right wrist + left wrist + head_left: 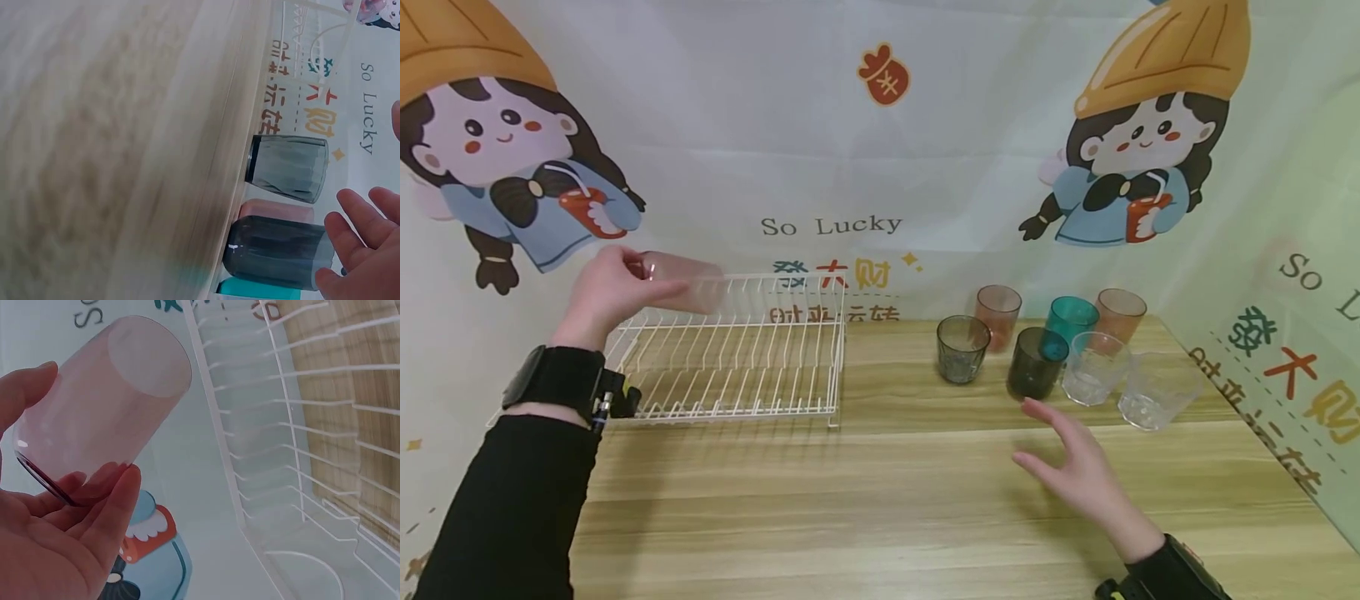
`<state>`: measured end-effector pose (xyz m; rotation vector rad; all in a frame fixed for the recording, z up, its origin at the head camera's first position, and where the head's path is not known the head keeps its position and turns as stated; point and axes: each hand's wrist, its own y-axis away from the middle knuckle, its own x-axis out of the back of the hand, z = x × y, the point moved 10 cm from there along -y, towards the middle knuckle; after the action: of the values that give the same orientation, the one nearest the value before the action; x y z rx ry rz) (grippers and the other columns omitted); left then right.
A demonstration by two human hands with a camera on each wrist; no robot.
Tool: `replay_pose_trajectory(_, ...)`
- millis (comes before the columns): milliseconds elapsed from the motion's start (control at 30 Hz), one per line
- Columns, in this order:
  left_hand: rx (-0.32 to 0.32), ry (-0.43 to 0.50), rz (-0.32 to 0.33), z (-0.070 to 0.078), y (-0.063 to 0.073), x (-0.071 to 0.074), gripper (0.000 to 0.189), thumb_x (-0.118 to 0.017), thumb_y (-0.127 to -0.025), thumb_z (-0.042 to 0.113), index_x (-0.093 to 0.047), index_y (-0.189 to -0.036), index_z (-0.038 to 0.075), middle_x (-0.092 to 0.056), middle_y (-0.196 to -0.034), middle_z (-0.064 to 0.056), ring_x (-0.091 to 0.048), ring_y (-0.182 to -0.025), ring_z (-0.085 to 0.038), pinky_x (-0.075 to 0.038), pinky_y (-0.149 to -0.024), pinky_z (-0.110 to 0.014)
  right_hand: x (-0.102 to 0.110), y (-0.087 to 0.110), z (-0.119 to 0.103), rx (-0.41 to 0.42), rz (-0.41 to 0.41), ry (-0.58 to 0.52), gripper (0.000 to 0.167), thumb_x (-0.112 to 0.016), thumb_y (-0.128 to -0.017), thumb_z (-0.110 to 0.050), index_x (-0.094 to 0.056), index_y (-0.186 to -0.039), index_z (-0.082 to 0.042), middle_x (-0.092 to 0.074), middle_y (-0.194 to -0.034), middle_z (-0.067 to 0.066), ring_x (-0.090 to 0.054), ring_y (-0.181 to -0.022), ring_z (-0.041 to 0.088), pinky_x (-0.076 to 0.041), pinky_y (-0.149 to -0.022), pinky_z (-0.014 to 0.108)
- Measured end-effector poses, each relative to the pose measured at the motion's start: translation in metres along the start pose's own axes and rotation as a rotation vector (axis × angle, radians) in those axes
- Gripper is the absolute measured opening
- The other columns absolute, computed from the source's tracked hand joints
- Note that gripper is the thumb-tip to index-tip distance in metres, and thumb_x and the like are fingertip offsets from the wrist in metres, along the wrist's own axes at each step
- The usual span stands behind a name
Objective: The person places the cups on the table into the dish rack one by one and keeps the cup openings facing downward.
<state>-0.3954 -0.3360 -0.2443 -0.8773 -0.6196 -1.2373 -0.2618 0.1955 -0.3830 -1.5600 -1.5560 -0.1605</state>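
Observation:
My left hand [610,292] grips a pink-tinted glass [688,285], tipped on its side over the back left of a white wire rack [737,413]. In the left wrist view, thumb and fingers wrap one end of this pink glass [106,406], beside the rack's wires [215,409]. My right hand [1086,467] hangs with fingers spread and nothing in them, just in front of a dark smoky glass [1028,371]. A grey faceted glass [962,354] stands to its left. The right wrist view shows the fingers close to the dark glass [275,250].
Behind and right of the dark glass stand a pink glass [998,312], a teal glass [1070,312], an amber-pink glass [1123,310] and two clear glasses, one nearer the middle [1086,383], one rightmost [1150,404]. A printed cloth [962,167] hangs behind the wooden table [865,517].

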Motion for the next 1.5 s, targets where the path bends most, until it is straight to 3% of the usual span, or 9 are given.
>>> replay_pose_trajectory(267, 0.096, -0.033, 0.027, -0.026, -0.005, 0.005, 0.064, -0.073, -0.086, 0.052, -0.045, -0.098, -0.004, -0.043, -0.083, -0.015, -0.044, -0.079, -0.034, -0.036, -0.059, -0.042, 0.004, 0.0, -0.001, 0.071, 0.0, 0.051, 0.064, -0.084, -0.075, -0.006, -0.057, -0.132, 0.004, -0.065, -0.128, 0.02, -0.061, -0.114, 0.04, -0.044, -0.095, 0.054)
replay_pose_trajectory(367, 0.126, -0.035, 0.038, -0.033, -0.006, 0.006, 0.076, -0.072, -0.087, 0.051, -0.045, -0.118, -0.012, -0.05, -0.105, -0.028, -0.048, -0.094, -0.043, -0.045, -0.071, -0.052, 0.006, 0.001, -0.001, 0.092, 0.007, 0.067, 0.067, -0.085, -0.073, -0.007, -0.057, -0.133, 0.002, -0.066, -0.127, 0.019, -0.061, -0.113, 0.038, -0.044, -0.095, 0.051)
replay_pose_trajectory(433, 0.146, -0.038, 0.043, -0.038, -0.006, 0.007, 0.085, -0.071, -0.087, 0.051, -0.04, -0.132, -0.014, -0.047, -0.124, -0.033, -0.046, -0.108, -0.048, -0.045, -0.084, -0.06, 0.008, 0.001, -0.001, 0.098, 0.01, 0.078, 0.068, -0.086, -0.073, -0.008, -0.058, -0.134, 0.001, -0.066, -0.128, 0.019, -0.061, -0.113, 0.038, -0.044, -0.095, 0.049)
replay_pose_trajectory(500, 0.166, -0.042, 0.053, -0.042, -0.007, 0.008, 0.086, -0.071, -0.088, 0.05, -0.038, -0.135, -0.015, -0.046, -0.131, -0.036, -0.045, -0.114, -0.051, -0.043, -0.092, -0.065, 0.009, 0.001, 0.0, 0.103, 0.011, 0.093, 0.069, -0.087, -0.072, -0.009, -0.058, -0.134, 0.001, -0.066, -0.128, 0.018, -0.061, -0.112, 0.037, -0.045, -0.094, 0.049)
replay_pose_trajectory(700, 0.219, -0.071, 0.066, -0.052, -0.01, 0.009, 0.085, -0.07, -0.087, 0.045, -0.036, -0.139, -0.014, -0.045, -0.133, -0.037, -0.044, -0.117, -0.052, -0.042, -0.097, -0.066, 0.011, 0.0, 0.0, 0.118, -0.014, 0.141, 0.071, -0.087, -0.072, -0.012, -0.056, -0.134, 0.003, -0.066, -0.127, 0.02, -0.061, -0.112, 0.039, -0.046, -0.093, 0.054)
replay_pose_trajectory(933, 0.25, -0.164, 0.07, -0.063, -0.016, 0.004, 0.074, -0.063, -0.088, 0.041, -0.04, -0.134, -0.012, -0.048, -0.128, -0.038, -0.045, -0.113, -0.053, -0.044, -0.094, -0.066, 0.012, 0.0, -0.004, 0.158, -0.033, 0.233, 0.075, -0.087, -0.07, -0.02, -0.056, -0.133, 0.005, -0.066, -0.124, 0.023, -0.062, -0.112, 0.044, -0.035, -0.103, 0.07)
replay_pose_trajectory(1200, 0.389, -0.112, 0.015, -0.085, -0.017, -0.001, 0.063, -0.046, -0.093, 0.039, -0.039, -0.126, -0.014, -0.046, -0.122, -0.034, -0.046, -0.1, -0.048, -0.049, -0.074, -0.054, 0.019, 0.004, -0.007, 0.167, -0.013, 0.254, 0.078, -0.087, -0.068, -0.026, -0.057, -0.134, 0.003, -0.065, -0.127, 0.023, -0.059, -0.115, 0.044, -0.034, -0.1, 0.073)
replay_pose_trajectory(1333, 0.371, -0.158, -0.002, -0.086, -0.02, -0.003, 0.068, -0.052, -0.093, 0.037, -0.036, -0.132, -0.016, -0.043, -0.128, -0.039, -0.044, -0.11, -0.053, -0.047, -0.088, -0.062, 0.024, 0.008, -0.008, 0.188, 0.008, 0.248, 0.078, -0.087, -0.067, -0.026, -0.057, -0.134, 0.002, -0.065, -0.127, 0.022, -0.059, -0.114, 0.044, -0.036, -0.099, 0.072)
replay_pose_trajectory(1500, 0.376, -0.162, -0.013, -0.087, -0.023, -0.01, 0.068, -0.051, -0.095, 0.04, -0.038, -0.14, -0.009, -0.037, -0.14, -0.039, -0.03, -0.126, -0.056, -0.035, -0.104, -0.066, 0.029, 0.013, -0.008, 0.197, 0.026, 0.243, 0.079, -0.087, -0.067, -0.026, -0.057, -0.135, 0.0, -0.065, -0.127, 0.021, -0.059, -0.114, 0.044, -0.036, -0.098, 0.072)
